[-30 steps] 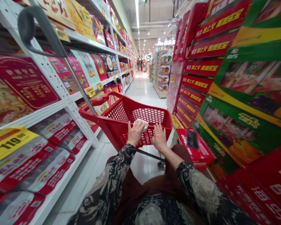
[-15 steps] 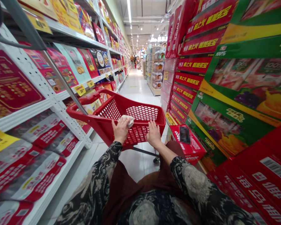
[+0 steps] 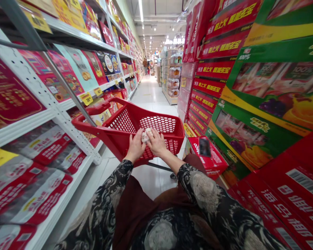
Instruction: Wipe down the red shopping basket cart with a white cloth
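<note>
A crumpled white cloth (image 3: 146,135) is pinched between my two hands, just over the near rim of a red plastic shopping basket cart (image 3: 114,139). My left hand (image 3: 135,146) grips the cloth from the left, its palm side turned inward. From the right, the fingers of my right hand (image 3: 158,143) press on the same cloth. The cart tilts toward the left, and its grey metal handle bar (image 3: 65,83) rises to the upper left. Perforated walls show inside the basket.
White shelves (image 3: 28,125) with boxed and packaged goods line the left. Stacked red drink cartons (image 3: 211,85) and green juice boxes (image 3: 276,83) stand close on the right. A red box (image 3: 216,163) sits on the floor side by my right knee. The tiled aisle (image 3: 153,90) runs ahead, with people far off.
My right hand has moved left from the basket rim to the cloth, meeting my left hand. The cloth has shifted slightly right. The view has moved slightly.
</note>
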`<move>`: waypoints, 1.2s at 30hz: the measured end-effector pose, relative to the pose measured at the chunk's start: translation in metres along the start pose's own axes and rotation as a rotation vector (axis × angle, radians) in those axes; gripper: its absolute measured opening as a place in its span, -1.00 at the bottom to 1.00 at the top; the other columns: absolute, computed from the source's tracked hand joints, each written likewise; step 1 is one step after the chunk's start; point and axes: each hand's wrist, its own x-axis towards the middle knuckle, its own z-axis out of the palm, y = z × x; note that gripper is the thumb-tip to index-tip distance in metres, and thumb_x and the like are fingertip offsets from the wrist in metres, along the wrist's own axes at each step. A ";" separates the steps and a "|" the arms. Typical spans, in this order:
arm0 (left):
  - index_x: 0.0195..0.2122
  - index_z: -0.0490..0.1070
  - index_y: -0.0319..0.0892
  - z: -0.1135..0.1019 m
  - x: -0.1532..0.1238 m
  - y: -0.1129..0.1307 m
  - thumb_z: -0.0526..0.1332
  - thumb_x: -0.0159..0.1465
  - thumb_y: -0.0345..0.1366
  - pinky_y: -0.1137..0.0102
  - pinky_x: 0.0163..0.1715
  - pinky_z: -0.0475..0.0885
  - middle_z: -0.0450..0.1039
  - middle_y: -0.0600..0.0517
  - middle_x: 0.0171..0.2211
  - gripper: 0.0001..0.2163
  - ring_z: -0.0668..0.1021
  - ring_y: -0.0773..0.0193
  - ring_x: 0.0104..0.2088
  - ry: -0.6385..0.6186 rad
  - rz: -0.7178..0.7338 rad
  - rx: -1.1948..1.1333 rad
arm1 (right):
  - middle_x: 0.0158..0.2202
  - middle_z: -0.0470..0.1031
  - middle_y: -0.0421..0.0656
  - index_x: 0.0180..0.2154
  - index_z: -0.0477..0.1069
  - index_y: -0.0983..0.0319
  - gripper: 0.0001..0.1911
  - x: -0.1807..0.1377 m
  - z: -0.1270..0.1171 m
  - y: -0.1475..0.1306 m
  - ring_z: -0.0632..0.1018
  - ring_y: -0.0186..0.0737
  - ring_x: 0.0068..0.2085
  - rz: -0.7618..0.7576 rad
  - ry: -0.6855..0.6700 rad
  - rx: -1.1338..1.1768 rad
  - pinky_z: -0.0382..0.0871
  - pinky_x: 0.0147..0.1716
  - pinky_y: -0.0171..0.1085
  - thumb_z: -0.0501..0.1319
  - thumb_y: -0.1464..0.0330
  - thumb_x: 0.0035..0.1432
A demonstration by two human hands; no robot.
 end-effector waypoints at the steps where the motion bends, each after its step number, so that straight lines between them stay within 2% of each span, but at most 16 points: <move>1: 0.24 0.07 -0.28 -0.004 -0.003 -0.002 0.00 0.15 -0.39 -0.06 0.25 -0.07 0.07 -0.18 0.29 -0.43 0.16 0.11 0.29 -0.015 -0.014 0.089 | 0.32 0.04 -0.02 0.21 0.17 0.17 -0.50 0.001 0.002 -0.002 0.11 0.03 0.29 0.012 0.009 -0.016 -0.01 0.18 0.17 0.06 0.26 0.24; 3: 0.23 0.11 -0.28 -0.009 -0.007 -0.003 0.00 0.16 -0.37 -0.18 0.22 -0.15 0.01 -0.18 0.31 -0.44 0.07 0.03 0.31 -0.073 -0.042 0.244 | 0.32 0.04 -0.04 0.17 0.22 0.16 -0.53 0.002 0.005 -0.006 0.10 0.03 0.29 0.029 0.034 -0.041 -0.05 0.19 0.20 0.08 0.24 0.23; 5: 0.25 0.09 -0.30 -0.011 -0.009 0.000 0.00 0.16 -0.35 -0.21 0.21 -0.14 -0.04 -0.18 0.32 -0.42 0.02 0.00 0.33 -0.141 -0.049 0.340 | 0.31 0.06 -0.04 0.13 0.25 0.17 -0.54 0.004 0.006 -0.010 0.10 0.03 0.28 0.041 0.056 -0.057 -0.06 0.19 0.20 0.10 0.23 0.22; 8: 0.28 0.02 -0.33 -0.011 -0.009 0.005 0.01 0.17 -0.32 -0.20 0.21 -0.10 -0.10 -0.17 0.34 -0.39 -0.03 0.00 0.33 -0.202 -0.058 0.412 | 0.28 0.14 -0.05 0.11 0.26 0.17 -0.58 0.007 0.008 -0.013 0.16 0.02 0.24 0.049 0.079 -0.081 -0.07 0.20 0.20 0.10 0.29 0.22; 13: 0.30 -0.03 -0.29 -0.012 -0.009 0.009 0.01 0.15 -0.33 -0.20 0.21 -0.13 -0.14 -0.13 0.35 -0.35 -0.07 0.02 0.34 -0.233 -0.040 0.471 | 0.24 0.21 -0.10 0.16 0.19 0.03 -0.56 0.005 0.009 -0.003 0.24 -0.08 0.18 0.061 0.060 -0.106 -0.06 0.18 0.20 -0.05 0.41 0.28; 18: 0.31 -0.04 -0.28 -0.012 -0.009 0.012 -0.02 0.16 -0.37 -0.19 0.22 -0.13 -0.15 -0.12 0.35 -0.36 -0.05 0.06 0.34 -0.219 -0.038 0.471 | 0.21 0.25 -0.07 0.14 0.26 0.08 -0.56 -0.011 -0.006 0.035 0.27 -0.08 0.17 0.125 0.099 -0.112 -0.09 0.20 0.17 -0.02 0.44 0.25; 22: 0.30 -0.03 -0.27 -0.011 -0.007 0.012 -0.04 0.16 -0.41 -0.18 0.22 -0.14 -0.15 -0.12 0.35 -0.38 -0.04 0.07 0.34 -0.221 -0.047 0.465 | 0.22 0.23 -0.03 0.10 0.32 0.14 -0.54 -0.033 -0.023 0.078 0.22 -0.02 0.21 0.266 0.171 -0.136 -0.11 0.20 0.18 0.01 0.49 0.18; 25: 0.30 -0.02 -0.25 -0.011 -0.005 0.012 -0.05 0.17 -0.41 -0.16 0.23 -0.14 -0.14 -0.13 0.35 -0.39 -0.03 0.09 0.34 -0.222 -0.060 0.462 | 0.25 0.18 0.00 0.12 0.30 0.18 -0.49 -0.045 -0.027 0.097 0.17 0.01 0.25 0.360 0.202 -0.167 -0.10 0.19 0.18 0.02 0.52 0.13; 29: 0.30 -0.03 -0.28 -0.012 -0.004 0.012 -0.03 0.17 -0.39 -0.17 0.22 -0.10 -0.13 -0.14 0.34 -0.38 -0.03 0.07 0.34 -0.218 -0.087 0.473 | 0.27 0.13 0.06 0.17 0.23 0.26 -0.43 -0.046 -0.018 0.090 0.15 0.04 0.26 0.350 0.219 -0.157 -0.07 0.19 0.11 0.07 0.49 0.09; 32: 0.30 -0.03 -0.31 -0.012 -0.003 0.011 0.00 0.15 -0.37 -0.18 0.20 -0.07 -0.13 -0.15 0.34 -0.36 -0.05 0.04 0.34 -0.234 -0.112 0.481 | 0.29 0.09 0.08 0.17 0.22 0.27 -0.41 -0.038 -0.008 0.072 0.12 0.10 0.27 0.298 0.247 -0.111 -0.09 0.20 0.13 0.15 0.37 0.08; 36: 0.30 -0.04 -0.32 -0.012 -0.002 0.008 -0.01 0.16 -0.37 -0.18 0.21 -0.07 -0.13 -0.16 0.34 -0.37 -0.06 0.04 0.34 -0.234 -0.127 0.493 | 0.29 0.07 0.08 0.16 0.24 0.23 -0.42 -0.027 -0.001 0.059 0.10 0.11 0.28 0.246 0.212 -0.091 -0.10 0.20 0.17 0.20 0.25 0.09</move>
